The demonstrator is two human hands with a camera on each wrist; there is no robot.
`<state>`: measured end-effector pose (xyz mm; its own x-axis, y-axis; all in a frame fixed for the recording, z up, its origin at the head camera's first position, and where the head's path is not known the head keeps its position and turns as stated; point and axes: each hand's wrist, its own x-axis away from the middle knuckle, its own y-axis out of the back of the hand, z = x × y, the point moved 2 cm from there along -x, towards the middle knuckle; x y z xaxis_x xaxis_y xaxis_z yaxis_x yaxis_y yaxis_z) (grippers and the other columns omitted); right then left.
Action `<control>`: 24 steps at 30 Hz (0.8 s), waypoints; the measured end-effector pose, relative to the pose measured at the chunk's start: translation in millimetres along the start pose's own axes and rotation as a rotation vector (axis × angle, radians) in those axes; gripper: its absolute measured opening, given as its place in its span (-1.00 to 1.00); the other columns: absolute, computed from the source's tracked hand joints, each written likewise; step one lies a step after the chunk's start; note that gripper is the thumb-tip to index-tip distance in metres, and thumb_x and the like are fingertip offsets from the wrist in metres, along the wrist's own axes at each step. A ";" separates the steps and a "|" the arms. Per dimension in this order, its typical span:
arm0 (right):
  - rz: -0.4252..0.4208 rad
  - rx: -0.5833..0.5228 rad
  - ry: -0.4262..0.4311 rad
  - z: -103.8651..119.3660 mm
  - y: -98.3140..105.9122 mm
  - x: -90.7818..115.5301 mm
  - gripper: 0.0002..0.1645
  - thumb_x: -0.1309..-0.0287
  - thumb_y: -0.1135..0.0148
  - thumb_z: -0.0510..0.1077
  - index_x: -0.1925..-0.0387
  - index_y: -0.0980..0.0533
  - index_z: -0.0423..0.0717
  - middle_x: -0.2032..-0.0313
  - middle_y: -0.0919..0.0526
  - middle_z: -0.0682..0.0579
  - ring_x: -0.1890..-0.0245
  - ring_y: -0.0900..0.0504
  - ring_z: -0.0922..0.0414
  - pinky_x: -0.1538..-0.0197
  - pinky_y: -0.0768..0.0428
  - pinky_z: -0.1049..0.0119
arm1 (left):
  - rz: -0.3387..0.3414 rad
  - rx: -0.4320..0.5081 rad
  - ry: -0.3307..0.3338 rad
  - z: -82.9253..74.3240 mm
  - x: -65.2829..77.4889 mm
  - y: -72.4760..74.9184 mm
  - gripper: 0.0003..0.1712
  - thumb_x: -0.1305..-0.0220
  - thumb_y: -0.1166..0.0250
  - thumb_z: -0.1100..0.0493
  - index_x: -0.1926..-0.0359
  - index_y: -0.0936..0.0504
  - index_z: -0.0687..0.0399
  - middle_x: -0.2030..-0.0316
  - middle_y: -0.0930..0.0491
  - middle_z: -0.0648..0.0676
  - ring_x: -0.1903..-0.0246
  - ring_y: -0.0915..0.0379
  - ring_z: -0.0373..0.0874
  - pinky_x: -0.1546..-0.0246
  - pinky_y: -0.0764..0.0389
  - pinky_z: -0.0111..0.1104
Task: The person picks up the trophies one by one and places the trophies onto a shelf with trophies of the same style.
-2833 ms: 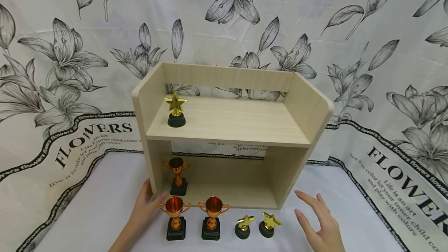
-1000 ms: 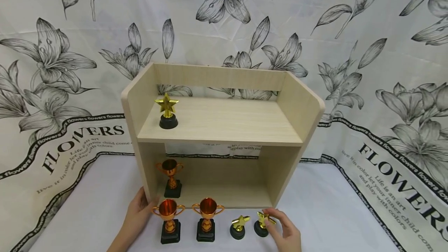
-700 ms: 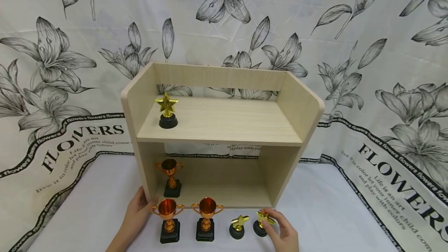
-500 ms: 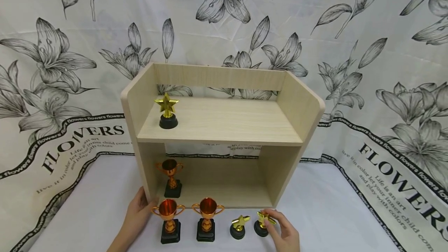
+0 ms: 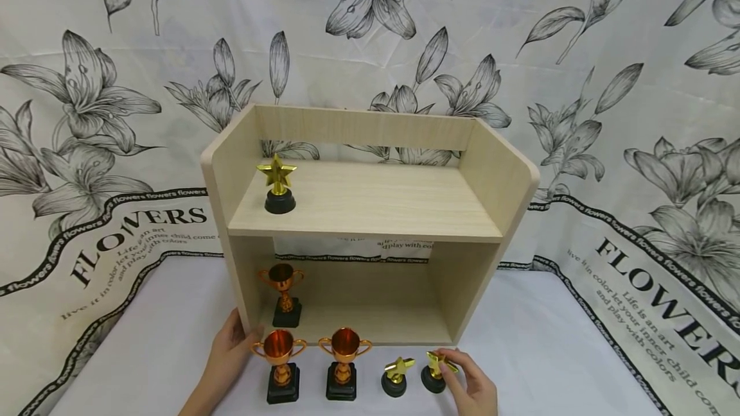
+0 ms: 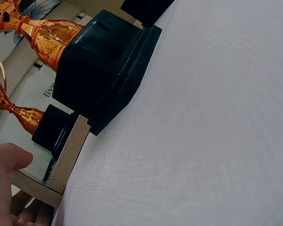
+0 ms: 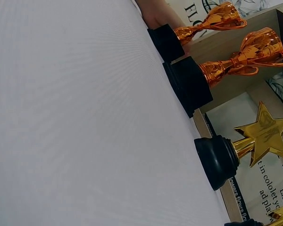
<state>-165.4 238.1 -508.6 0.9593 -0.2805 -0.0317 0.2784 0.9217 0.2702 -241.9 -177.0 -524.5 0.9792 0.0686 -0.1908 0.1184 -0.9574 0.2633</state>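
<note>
From my remote seat I'm seeing the right hand [image 5: 476, 389] pinching the rightmost gold star trophy [image 5: 433, 372] by its star, while its round black base appears to be standing on the white cloth [image 5: 537, 326], just in front of the wooden shelf unit [image 5: 376, 204]. Well apart from it, the left hand [image 5: 227, 357] is gripping the shelf unit low on its left side panel [image 5: 250, 284], thumb inside, fingers outside. I'm judging the trophy to be light, stiff plastic, its shiny coating probably slippery, its narrow neck likeliest to snap. I'm favouring a gentle hold across the star's flat faces, or round the base, and I'm minding the neighbouring gold star trophy [image 5: 394, 379], which is standing close enough to be knocked
</note>
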 end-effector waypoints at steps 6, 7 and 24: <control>0.004 -0.021 -0.013 1.8 0.5 1.6 -0.65 -0.19 -0.23 -0.06 0.00 -0.53 -0.08 0.01 -0.57 -0.02 -0.12 -0.31 0.09 -0.30 -0.11 -0.24 | -0.006 -0.004 -0.018 0.4 -0.4 -0.6 -0.30 -0.26 -0.22 0.21 -0.34 -0.14 0.22 -0.24 -0.27 0.39 -0.21 -0.25 0.28 -0.12 -0.36 0.02; 0.004 -0.024 -0.009 2.1 0.5 1.8 -0.63 -0.18 -0.24 -0.04 0.00 -0.53 -0.08 0.01 -0.58 -0.02 -0.12 -0.31 0.09 -0.30 -0.12 -0.23 | -0.004 -0.005 -0.016 0.4 -0.6 -0.6 -0.30 -0.26 -0.22 0.21 -0.34 -0.13 0.21 -0.25 -0.26 0.39 -0.21 -0.25 0.28 -0.13 -0.35 0.02; -0.006 -0.008 -0.028 3.6 0.7 2.5 -0.66 -0.18 -0.24 -0.10 0.01 -0.53 -0.08 0.02 -0.59 -0.05 -0.15 -0.31 0.06 -0.29 -0.09 -0.26 | -0.007 -0.019 -0.010 -3.2 2.3 0.1 -0.31 -0.28 -0.21 0.20 -0.35 -0.14 0.19 -0.24 -0.28 0.38 -0.21 -0.26 0.24 -0.15 -0.35 0.01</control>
<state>-162.9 237.1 -505.0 0.9561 -0.2931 -0.0067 0.2845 0.9221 0.2625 -239.2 -176.0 -521.9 0.9766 0.0725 -0.2023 0.1286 -0.9515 0.2794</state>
